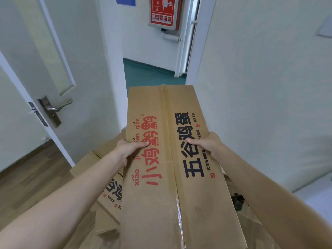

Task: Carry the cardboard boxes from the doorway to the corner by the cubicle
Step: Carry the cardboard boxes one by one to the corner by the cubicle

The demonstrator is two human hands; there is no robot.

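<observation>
A long brown cardboard box (172,203) with red and black printed characters is held up in front of me, its far end pointing at the doorway. My left hand (128,150) grips its left edge, thumb on the top face. My right hand (206,143) grips its right edge the same way. Below it lie other cardboard boxes (109,196) stacked on the floor, partly hidden by the held box and my arms.
An open white door (59,72) with a metal handle (59,106) stands to the left. A white wall (265,87) is close on the right. Beyond the doorway is a teal corridor floor (147,74) and a red cabinet (164,11) on the far wall.
</observation>
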